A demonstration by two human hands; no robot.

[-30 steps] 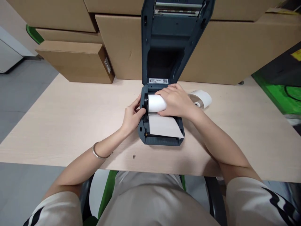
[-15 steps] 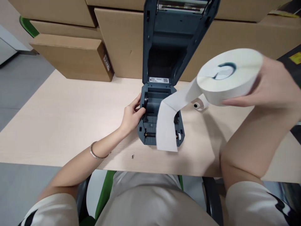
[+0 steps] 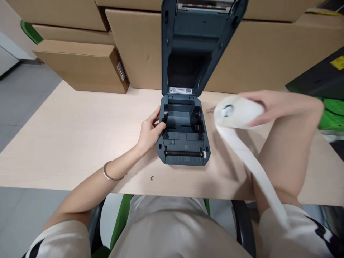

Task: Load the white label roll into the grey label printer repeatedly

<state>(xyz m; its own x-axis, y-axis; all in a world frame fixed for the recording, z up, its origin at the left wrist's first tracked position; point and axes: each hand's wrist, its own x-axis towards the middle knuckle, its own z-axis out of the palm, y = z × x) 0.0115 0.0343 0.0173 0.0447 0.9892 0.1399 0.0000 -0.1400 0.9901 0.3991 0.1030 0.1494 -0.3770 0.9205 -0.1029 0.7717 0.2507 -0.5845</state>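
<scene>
A dark blue-grey label printer [image 3: 182, 139] stands on the table with its lid [image 3: 200, 43] raised upright, so its inside shows. My left hand [image 3: 150, 132] grips the left edge of the base, the thumb over the rim beside the inner holder. To the right of the printer, my right hand [image 3: 274, 104] is closed around a white label roll [image 3: 236, 116], held above the table and blurred by motion. From the roll a loose paper strip [image 3: 249, 157] trails down toward my right sleeve. The roll's core shows a dark ring.
Behind the printer, large cardboard boxes [image 3: 263, 57] line the back of the pale wooden table [image 3: 80, 136]. A flatter box [image 3: 77, 68] leans at the back left. Near the front edge lies a small dark bit [image 3: 152, 178]. A green bag-like item [image 3: 333, 114] is at the far right.
The label roll has moved down and tilted beside the printer. Its strip has swung from over the printer base to the right. My left hand stays on the printer's edge.
</scene>
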